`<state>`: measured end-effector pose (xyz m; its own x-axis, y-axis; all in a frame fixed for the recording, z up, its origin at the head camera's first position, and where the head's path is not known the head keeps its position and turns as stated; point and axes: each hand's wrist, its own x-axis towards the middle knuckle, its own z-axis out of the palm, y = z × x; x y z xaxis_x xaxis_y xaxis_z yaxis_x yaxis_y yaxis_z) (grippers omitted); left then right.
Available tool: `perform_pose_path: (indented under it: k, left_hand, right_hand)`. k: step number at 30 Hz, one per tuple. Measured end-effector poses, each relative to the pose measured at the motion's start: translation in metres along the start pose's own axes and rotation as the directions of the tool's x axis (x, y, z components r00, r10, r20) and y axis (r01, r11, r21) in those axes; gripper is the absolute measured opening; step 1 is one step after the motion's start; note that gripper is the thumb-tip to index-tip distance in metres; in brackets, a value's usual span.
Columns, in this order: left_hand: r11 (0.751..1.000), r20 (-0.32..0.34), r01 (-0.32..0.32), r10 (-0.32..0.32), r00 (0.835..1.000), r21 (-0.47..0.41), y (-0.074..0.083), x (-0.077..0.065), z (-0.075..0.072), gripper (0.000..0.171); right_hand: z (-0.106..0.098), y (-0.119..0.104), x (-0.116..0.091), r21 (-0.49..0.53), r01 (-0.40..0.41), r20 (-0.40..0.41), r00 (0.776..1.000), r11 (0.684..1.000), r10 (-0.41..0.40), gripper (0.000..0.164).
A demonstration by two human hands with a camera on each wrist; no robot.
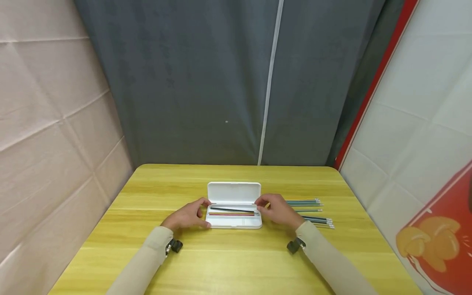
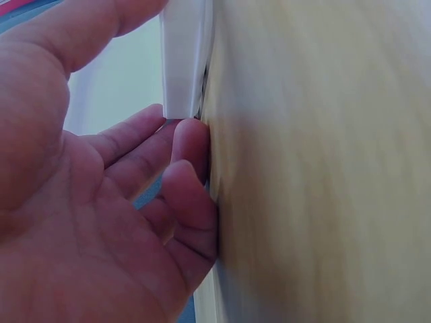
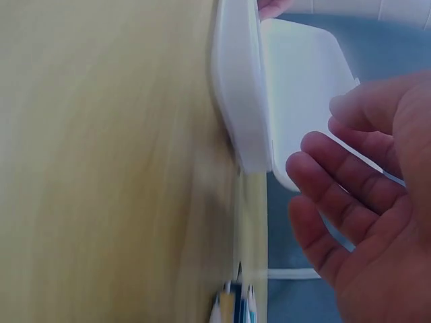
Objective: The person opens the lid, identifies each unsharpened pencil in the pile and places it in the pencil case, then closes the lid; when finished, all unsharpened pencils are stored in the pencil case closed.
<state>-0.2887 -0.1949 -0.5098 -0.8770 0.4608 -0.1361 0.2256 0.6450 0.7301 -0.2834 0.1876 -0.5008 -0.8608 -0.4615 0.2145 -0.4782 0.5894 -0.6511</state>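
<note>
A white pencil case [image 1: 228, 221] lies on the table with its lid [image 1: 234, 192] raised at the back. Inside lie a dark pencil [image 1: 230, 209], a red pencil [image 1: 232, 214] and a yellowish one between them. My left hand [image 1: 188, 214] holds the case's left end, thumb at the front corner and index finger at the back one. In the left wrist view, other fingers [image 2: 192, 195] curl beside the case's end. My right hand [image 1: 278, 209] hovers at the right end, fingers loosely bent and holding nothing in the right wrist view.
Right of the case, several pencils [image 1: 304, 202] lie in a back group, a single green pencil [image 1: 311, 210] in the middle, and a darker group [image 1: 321, 221] nearer me. Beyond the yellow wood-grain table [image 1: 221, 262] hangs a grey curtain [image 1: 184, 82].
</note>
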Motion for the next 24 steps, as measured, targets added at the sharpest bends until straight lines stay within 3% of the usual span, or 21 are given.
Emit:
perform_pose_path:
  k: [24]
  left_hand:
    - [1.000, 0.008, -0.004, 0.004, 1.000, -0.025, -0.006, 0.003, -0.002, 0.074]
  right_hand:
    - [-0.035, 0.045, -0.039, -0.048, -0.097, -0.058, 0.994, 0.994, 0.094, 0.016]
